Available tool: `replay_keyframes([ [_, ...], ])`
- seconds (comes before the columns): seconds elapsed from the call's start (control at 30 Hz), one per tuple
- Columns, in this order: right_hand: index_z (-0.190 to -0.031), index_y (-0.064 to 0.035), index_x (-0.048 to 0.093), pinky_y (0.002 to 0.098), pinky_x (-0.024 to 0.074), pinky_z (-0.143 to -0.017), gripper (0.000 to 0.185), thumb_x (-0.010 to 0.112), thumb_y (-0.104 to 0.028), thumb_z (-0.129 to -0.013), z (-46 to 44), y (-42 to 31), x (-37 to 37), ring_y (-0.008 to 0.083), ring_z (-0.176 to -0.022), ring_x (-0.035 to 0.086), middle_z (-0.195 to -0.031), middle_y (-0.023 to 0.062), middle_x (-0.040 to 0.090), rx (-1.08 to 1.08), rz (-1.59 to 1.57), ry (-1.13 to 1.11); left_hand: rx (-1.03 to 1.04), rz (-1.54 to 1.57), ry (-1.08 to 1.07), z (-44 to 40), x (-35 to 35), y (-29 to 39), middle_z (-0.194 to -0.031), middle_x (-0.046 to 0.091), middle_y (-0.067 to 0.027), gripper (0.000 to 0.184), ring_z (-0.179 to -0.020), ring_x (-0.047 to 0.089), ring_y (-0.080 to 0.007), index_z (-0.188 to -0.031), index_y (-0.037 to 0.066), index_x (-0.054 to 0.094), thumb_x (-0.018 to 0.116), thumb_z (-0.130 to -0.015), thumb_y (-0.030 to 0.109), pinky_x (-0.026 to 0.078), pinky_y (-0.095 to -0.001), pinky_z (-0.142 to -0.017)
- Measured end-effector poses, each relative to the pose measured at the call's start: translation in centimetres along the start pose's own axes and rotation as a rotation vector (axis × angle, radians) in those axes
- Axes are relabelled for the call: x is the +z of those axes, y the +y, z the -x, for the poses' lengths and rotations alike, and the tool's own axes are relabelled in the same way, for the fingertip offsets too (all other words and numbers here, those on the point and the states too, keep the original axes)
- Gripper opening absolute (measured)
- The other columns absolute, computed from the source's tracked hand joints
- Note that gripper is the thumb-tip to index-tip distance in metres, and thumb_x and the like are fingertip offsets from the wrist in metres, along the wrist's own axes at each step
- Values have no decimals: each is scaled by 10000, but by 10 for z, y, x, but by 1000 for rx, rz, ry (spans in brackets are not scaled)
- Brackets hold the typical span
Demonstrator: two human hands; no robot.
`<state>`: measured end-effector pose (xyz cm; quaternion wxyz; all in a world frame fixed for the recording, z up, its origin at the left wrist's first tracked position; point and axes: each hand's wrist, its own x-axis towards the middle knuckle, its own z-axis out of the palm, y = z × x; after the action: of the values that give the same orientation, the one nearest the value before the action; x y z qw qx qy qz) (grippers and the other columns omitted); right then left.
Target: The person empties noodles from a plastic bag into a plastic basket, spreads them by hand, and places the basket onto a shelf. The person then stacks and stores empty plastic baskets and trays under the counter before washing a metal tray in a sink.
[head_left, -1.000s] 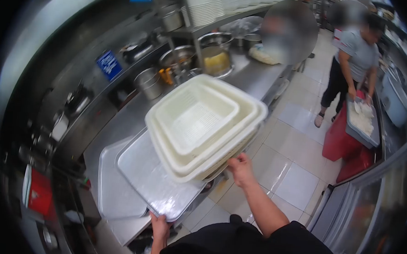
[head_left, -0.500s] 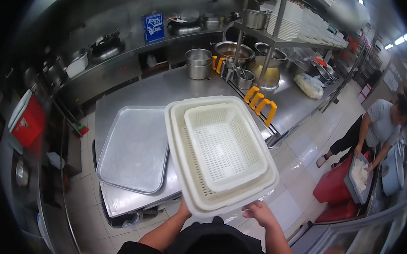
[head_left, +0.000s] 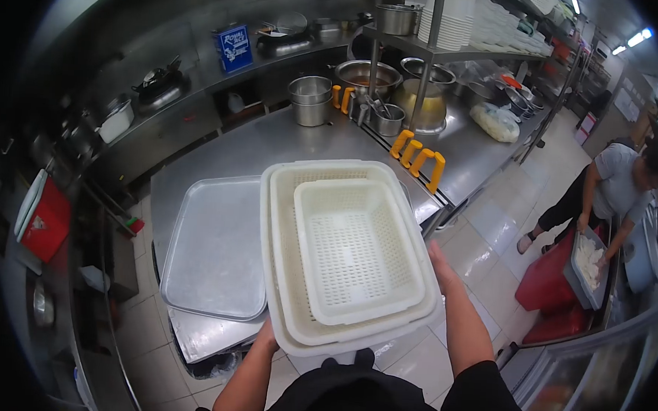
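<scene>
A nested stack of cream plastic baskets (head_left: pixel 357 263) with perforated bottoms is in front of me at the counter's near edge. My left hand (head_left: pixel 267 339) is at its lower left corner, with its fingers hidden beneath the rim. On the right side, my right hand (head_left: pixel 444 271) is against the stack's edge, and its fingers are mostly hidden. A metal tray (head_left: pixel 217 248) lies on the steel counter (head_left: pixel 220 154), just left of the baskets.
Steel pots (head_left: pixel 310 100), yellow-handled tools (head_left: pixel 417 162) and a bagged food item (head_left: pixel 495 122) stand farther back. A blue tin (head_left: pixel 234 48) is on the rear ledge. At the right, another person (head_left: pixel 614 179) handles white food in a grey tub (head_left: pixel 585 267).
My right hand has moved from near the stack's lower right corner up to its right side. The stack has turned and shifted slightly left.
</scene>
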<state>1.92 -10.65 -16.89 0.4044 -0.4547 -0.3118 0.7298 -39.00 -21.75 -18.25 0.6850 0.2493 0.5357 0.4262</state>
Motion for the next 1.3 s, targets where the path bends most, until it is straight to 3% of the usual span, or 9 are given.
replay_keyframes([
  [0.07,-1446,-52,370,377,394,-1050,935,382,-772,-849,0,-3,-3,238,-1258,498,-1414,142,472,-2,-37,12,-7,-114,-15,-5,-1,21,-1264,569,-172,552,-1034,619,-203,-1389,-25,410,497,-975,330,526,-309,-847],
  [0.27,-1422,-18,398,374,397,-1043,905,353,-743,-883,-16,-11,-4,239,-1250,504,-1401,121,492,78,-137,209,294,216,-66,-68,27,56,-1314,535,-157,616,-1107,574,-213,-1405,-3,404,514,-954,402,480,-326,-923],
  [0.3,-1429,-39,400,365,382,-1049,903,357,-752,-875,-29,-5,-6,234,-1260,490,-1395,119,498,-80,-65,306,297,219,-79,-79,33,63,-1317,533,-156,618,-1111,571,-213,-1406,-2,403,513,-954,404,477,-326,-926],
  [0.33,-1447,-57,371,363,361,-1061,876,448,-710,-869,-17,-13,2,225,-1284,457,-1448,118,436,-18,-142,17,288,221,-88,-87,35,66,-1319,531,-156,620,-1114,567,-214,-1407,-1,402,512,-954,407,473,-327,-930],
  [0.47,-1462,-63,330,364,352,-1060,868,611,-594,-835,-10,22,-10,231,-1308,417,-1485,113,368,-27,-242,55,301,200,-57,-104,40,76,-1329,521,-154,627,-1130,554,-216,-1411,2,399,507,-954,417,460,-329,-944],
  [0.83,-1505,4,161,377,244,-1127,1058,677,-554,-769,109,76,-82,299,-1388,295,-1500,217,291,-198,-204,141,190,58,288,-16,55,-49,-1357,495,-150,646,-1173,517,-221,-1420,11,391,494,-953,445,422,-336,-983],
  [1.03,-1499,3,210,370,217,-1135,1039,682,-556,-761,191,37,-205,295,-1393,293,-1494,221,314,-272,-268,177,57,-47,111,-41,223,-124,-1372,481,-148,657,-1197,497,-224,-1425,16,386,487,-952,460,402,-340,-1004],
  [1.2,-1486,-36,276,363,310,-1088,991,719,-527,-749,273,54,-366,267,-1315,408,-1431,181,414,-380,-217,545,-35,-94,-229,-98,433,-178,-1385,469,-146,665,-1216,480,-227,-1429,20,382,481,-952,472,385,-343,-1021],
  [1.3,-1486,-56,284,356,381,-1041,989,760,-477,-728,323,15,-404,259,-1267,462,-1405,138,453,-400,-393,509,-66,-121,-357,-114,509,-187,-1392,462,-145,671,-1228,470,-228,-1432,22,380,478,-951,480,375,-345,-1032],
])
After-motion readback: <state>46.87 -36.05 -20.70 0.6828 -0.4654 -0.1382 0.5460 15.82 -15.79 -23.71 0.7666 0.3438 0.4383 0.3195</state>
